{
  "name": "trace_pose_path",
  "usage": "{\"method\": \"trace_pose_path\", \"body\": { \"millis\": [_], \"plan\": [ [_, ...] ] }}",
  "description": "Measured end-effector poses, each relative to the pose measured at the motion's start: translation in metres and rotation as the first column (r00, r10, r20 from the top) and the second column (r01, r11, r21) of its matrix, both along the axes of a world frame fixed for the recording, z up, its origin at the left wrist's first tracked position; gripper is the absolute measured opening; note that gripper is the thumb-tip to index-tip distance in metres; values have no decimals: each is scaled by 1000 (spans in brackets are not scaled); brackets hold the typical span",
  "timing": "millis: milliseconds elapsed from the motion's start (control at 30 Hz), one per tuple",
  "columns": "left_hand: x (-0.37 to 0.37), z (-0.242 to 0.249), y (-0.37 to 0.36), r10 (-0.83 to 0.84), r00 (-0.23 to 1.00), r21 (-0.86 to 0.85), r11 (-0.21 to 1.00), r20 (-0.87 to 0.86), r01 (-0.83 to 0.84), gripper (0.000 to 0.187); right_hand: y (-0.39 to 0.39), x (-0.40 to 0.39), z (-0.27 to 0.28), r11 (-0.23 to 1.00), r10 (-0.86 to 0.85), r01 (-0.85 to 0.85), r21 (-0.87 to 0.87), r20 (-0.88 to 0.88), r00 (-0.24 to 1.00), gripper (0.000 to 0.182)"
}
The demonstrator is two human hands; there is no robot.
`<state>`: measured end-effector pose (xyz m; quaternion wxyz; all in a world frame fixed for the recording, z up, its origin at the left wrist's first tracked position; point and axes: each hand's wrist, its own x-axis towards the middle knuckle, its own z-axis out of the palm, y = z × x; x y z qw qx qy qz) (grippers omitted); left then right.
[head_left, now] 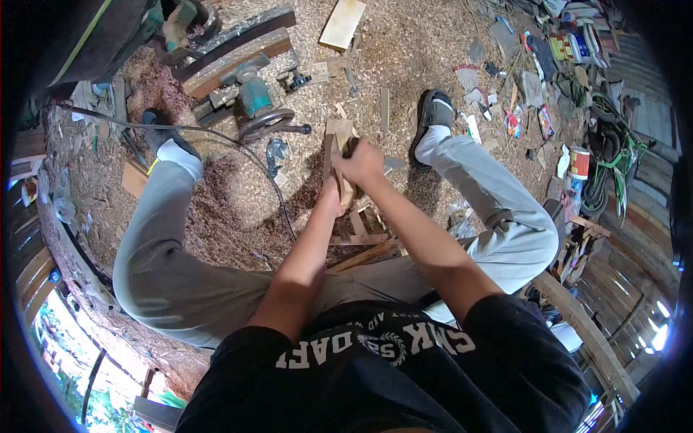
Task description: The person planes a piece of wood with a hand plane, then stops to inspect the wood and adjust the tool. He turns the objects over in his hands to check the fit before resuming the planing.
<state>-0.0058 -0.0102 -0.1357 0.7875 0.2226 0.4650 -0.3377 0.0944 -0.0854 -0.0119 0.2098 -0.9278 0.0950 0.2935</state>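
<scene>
Between my knees, a pale, narrow wooden piece (339,130) points away from me, with its layered edges showing. My left hand (330,196) is closed on its near left side, and the wood covers most of those fingers. Across the top right side, my right hand (364,163) is wrapped round the wood with the thumb to the left. Something dark shows beside its fingers, too shadowed to name. Below both hands is a small slatted wooden frame (359,238).
A green vise (254,95) with a round handwheel lies ahead on the left, beside curved timbers (238,61). A black cable (216,136) crosses the shavings-covered floor. One flat board (342,23) lies far ahead. Litter and a green toy motorcycle (612,155) are on the right.
</scene>
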Motion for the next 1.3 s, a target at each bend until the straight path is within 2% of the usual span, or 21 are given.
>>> {"method": "trace_pose_path", "body": {
  "millis": [33,100,167,300,333,433,500,567,600,633,700,733,767,867,900,1000,1067,1100,1167,1233,1300],
  "plan": [
    [4,1,-2,48,997,69,996,67,-53,56,1,12,-13,1000,4,-4,4,6,1000,74],
    [9,8,1,14,1000,97,995,28,-16,55,8,26,-27,998,45,-41,-50,70,997,73],
    [10,19,5,25,998,3,1000,-61,-24,55,10,17,-28,991,101,-89,-102,122,987,73],
    [18,53,13,-125,987,25,991,-97,128,64,-5,-25,27,994,95,-95,-61,-11,995,81],
    [25,78,11,-124,978,133,980,-166,147,70,-9,-32,29,998,49,-51,-41,-42,998,80],
    [13,42,10,-60,994,29,998,-96,63,73,-6,-31,27,999,38,-39,-13,-20,999,80],
    [9,39,13,-33,997,-36,999,-73,31,74,0,-34,17,985,150,-131,-116,181,972,80],
    [18,52,15,-56,998,-101,993,-22,54,57,0,-26,10,985,152,-134,-110,170,974,81],
    [10,36,9,-61,998,149,987,-1,60,52,-3,-18,-4,997,48,-39,-68,142,989,80],
    [12,32,4,-59,998,151,987,19,55,52,-5,-7,-13,998,-54,57,-26,114,992,79],
    [13,18,-3,130,990,61,989,48,-133,49,-4,3,-20,998,-49,44,38,145,988,77],
    [10,5,0,97,992,-37,995,79,-94,52,-3,-2,-17,1000,6,-4,-7,178,984,76],
    [-2,-5,2,87,994,-33,996,71,-85,52,-1,-8,-14,998,59,-49,-51,209,976,74],
    [13,33,16,-119,993,-37,992,-8,119,60,-5,-32,3,999,35,-31,-21,185,982,73],
    [11,33,15,-121,993,-39,992,-15,120,60,-8,-39,3,1000,26,-24,-18,131,991,72],
    [13,33,12,-97,995,-42,994,4,97,54,-4,-28,-6,1000,2,-1,-6,206,979,71],
    [12,36,9,-130,991,202,970,-42,136,47,0,-6,-30,995,-101,103,1,211,972,72],
    [15,27,8,-126,991,206,970,-35,131,47,2,2,-34,995,-98,99,5,218,971,72],
    [10,3,8,-6,1000,66,998,-27,7,44,4,8,-35,997,62,-46,-69,237,970,73],
    [16,21,16,-75,996,94,992,-45,79,50,3,-7,-14,998,40,-27,-62,218,975,75],
    [20,53,22,-59,998,-144,988,-12,57,58,-3,-27,-9,1000,18,-17,-9,157,987,77]
  ]
}}
